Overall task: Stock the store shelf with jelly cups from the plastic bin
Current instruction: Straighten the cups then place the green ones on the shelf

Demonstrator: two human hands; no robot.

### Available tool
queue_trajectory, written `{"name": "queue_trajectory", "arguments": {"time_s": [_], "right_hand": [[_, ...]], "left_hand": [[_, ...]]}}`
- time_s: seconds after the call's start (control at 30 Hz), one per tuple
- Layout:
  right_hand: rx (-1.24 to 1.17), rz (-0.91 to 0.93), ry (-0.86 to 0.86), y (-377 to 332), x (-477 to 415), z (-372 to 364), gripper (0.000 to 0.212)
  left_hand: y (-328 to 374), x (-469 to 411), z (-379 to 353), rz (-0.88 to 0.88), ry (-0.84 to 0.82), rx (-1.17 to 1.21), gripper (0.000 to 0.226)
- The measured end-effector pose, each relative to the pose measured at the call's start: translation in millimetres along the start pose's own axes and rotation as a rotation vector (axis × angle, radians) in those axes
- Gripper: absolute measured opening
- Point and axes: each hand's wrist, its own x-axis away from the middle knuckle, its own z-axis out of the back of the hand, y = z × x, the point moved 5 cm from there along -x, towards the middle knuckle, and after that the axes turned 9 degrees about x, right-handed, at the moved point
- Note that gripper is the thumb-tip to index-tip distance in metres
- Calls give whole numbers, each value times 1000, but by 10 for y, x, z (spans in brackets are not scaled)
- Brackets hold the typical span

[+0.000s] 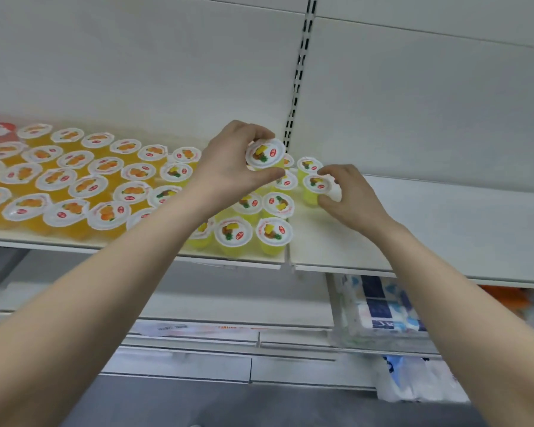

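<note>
**A:** Where are the task's things found in the head view?

**B:** One jelly cup (265, 154) is held raised just above the shelf (413, 229) by the left hand (228, 167). Its grip is clamped round the rim, thumb on the near side and fingers over the far side. A second cup (316, 184) is stood on the shelf board, just right of the slotted upright (299, 72). It is pinched at the lid edge by the right hand (349, 198), whose grip is likewise closed on it.

**A:** And what is already stocked?

**B:** Orange cups (74, 177) are ranked in tight rows to the left. Yellow cups (272, 232) are packed beside them up to the board's seam. The plastic bin cannot be made out with certainty.

**A:** How may the cups be expected to handle?

**B:** They are judged light and small, with thin clear plastic walls that would give if squeezed. Each is closed by a flat round lid, white and printed with fruit. The tapered body is probably smooth and a little slippery, so hold is best taken at the stiffer rim, under the lid's overhang. The lid film should be spared from pressing fingertips, since it could be punctured or peeled.
</note>
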Motion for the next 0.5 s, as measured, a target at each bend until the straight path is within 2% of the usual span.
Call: {"name": "queue_trajectory", "arguments": {"time_s": [0.2,0.33,0.5], "right_hand": [[132,92,111,159,52,335,38],[248,132,141,239,53,417,35],[308,199,146,255,83,422,34]], "left_hand": [[302,-13,-522,-99,-191,-208,55],[412,17,-877,-169,-278,-510,61],[321,89,-1175,-118,-329,-711,65]]}}
